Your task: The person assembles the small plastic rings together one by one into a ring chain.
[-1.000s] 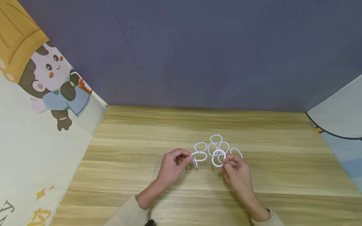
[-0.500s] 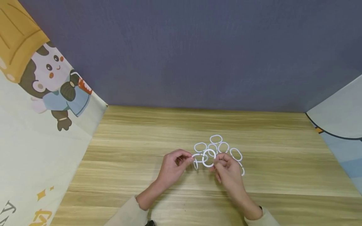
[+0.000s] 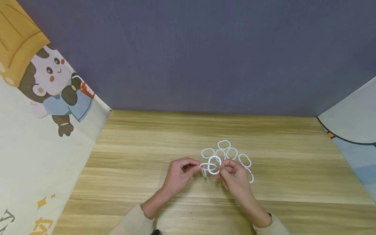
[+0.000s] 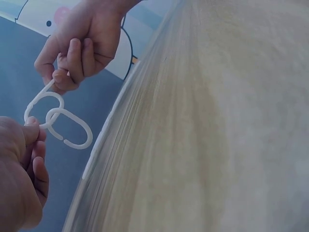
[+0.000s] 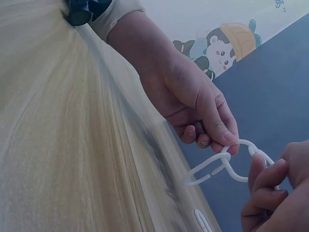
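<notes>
My left hand [image 3: 180, 174] pinches a white oval plastic ring [image 5: 231, 173] between thumb and fingertips. A second white ring [image 4: 89, 136], with a small gap in its side, hangs linked through it. Close by on the right, my right hand [image 3: 237, 179] pinches another white ring [image 3: 209, 167] at its right side. That ring stands upright and overlaps the left hand's ring in the head view. In the right wrist view the right fingertips [image 5: 260, 166] are close to where the rings cross, partly covering them. All the held rings are up off the wooden table [image 3: 132, 137].
Several loose white rings lie on the table just beyond the hands, among them a far one [image 3: 224, 141] and one at the right [image 3: 251, 160]. Another ring is partly behind the right hand. A dark wall [image 3: 205, 65] rises at the table's back edge.
My right hand has moved left with its ring, from over the loose rings to the left hand's ring. Loose rings at the right are now uncovered. The left hand has barely moved.
</notes>
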Action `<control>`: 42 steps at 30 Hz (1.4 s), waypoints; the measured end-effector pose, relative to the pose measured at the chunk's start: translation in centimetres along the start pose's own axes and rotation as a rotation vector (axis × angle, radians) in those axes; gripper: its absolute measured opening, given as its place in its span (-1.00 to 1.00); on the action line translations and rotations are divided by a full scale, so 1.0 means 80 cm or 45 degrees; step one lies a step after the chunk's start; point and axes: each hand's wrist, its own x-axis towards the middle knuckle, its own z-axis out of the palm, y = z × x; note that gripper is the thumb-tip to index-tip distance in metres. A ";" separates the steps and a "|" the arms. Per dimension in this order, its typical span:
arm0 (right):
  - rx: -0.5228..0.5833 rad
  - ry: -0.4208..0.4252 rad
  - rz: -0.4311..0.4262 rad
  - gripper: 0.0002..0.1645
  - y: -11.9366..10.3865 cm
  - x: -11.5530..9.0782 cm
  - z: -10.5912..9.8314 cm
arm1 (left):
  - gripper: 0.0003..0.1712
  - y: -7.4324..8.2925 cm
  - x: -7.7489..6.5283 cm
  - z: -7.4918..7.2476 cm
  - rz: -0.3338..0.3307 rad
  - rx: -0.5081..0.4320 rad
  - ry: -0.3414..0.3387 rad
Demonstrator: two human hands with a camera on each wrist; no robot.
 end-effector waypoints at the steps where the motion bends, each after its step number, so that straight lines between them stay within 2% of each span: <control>1: -0.006 -0.002 0.013 -0.84 0.001 0.001 0.000 | -0.92 0.000 0.000 0.000 0.009 0.005 0.001; 16: -0.085 -0.019 0.105 -0.90 0.005 0.006 -0.003 | -0.92 -0.003 0.000 0.003 0.131 0.012 0.089; 23: 0.002 -0.004 0.098 -0.92 0.006 0.006 -0.004 | -0.92 -0.003 0.001 0.002 0.089 -0.024 0.099; 31: 0.077 -0.025 0.033 -0.86 0.004 0.006 -0.009 | -0.93 -0.002 0.001 0.000 0.064 -0.037 0.070; 35: 0.114 -0.019 -0.046 -0.86 0.006 0.006 -0.010 | -0.91 -0.002 0.001 -0.001 0.041 -0.023 0.049; 42: 0.230 0.010 -0.170 -0.91 0.008 0.007 -0.010 | -0.87 -0.002 0.002 -0.003 -0.001 0.018 -0.048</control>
